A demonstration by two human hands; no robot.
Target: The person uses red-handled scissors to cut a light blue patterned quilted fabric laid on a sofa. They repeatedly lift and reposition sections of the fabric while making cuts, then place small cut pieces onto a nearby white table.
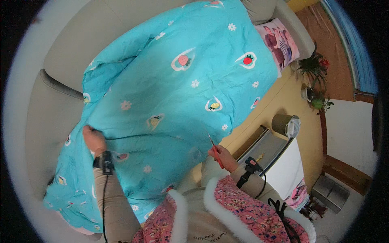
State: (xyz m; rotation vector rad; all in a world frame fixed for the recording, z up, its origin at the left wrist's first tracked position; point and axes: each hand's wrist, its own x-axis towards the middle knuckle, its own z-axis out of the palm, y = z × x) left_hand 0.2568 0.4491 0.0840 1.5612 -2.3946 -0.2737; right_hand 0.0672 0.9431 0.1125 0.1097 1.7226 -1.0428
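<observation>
A turquoise quilt or duvet cover (170, 88), printed with strawberries and white flowers, spreads before me over the grey sofa. My left hand (93, 139) has its fingers curled on the fabric at the left. From beside it a thin dark line runs rightward across the cloth; I cannot tell whether it is a fold, a seam or a cord. Red-handled scissors (218, 157) are in my right hand (225, 158), at the quilt's lower right edge. Their blades point up and away from me, over the fabric; whether they touch it is unclear.
The grey sofa (82, 39) runs along the left and far side, with a photo-printed pillow (279, 44) at its far end. To the right stand a low table (282, 161), a lined waste bin (281, 124) and potted plants (316, 71). A grey box (330, 193) sits lower right.
</observation>
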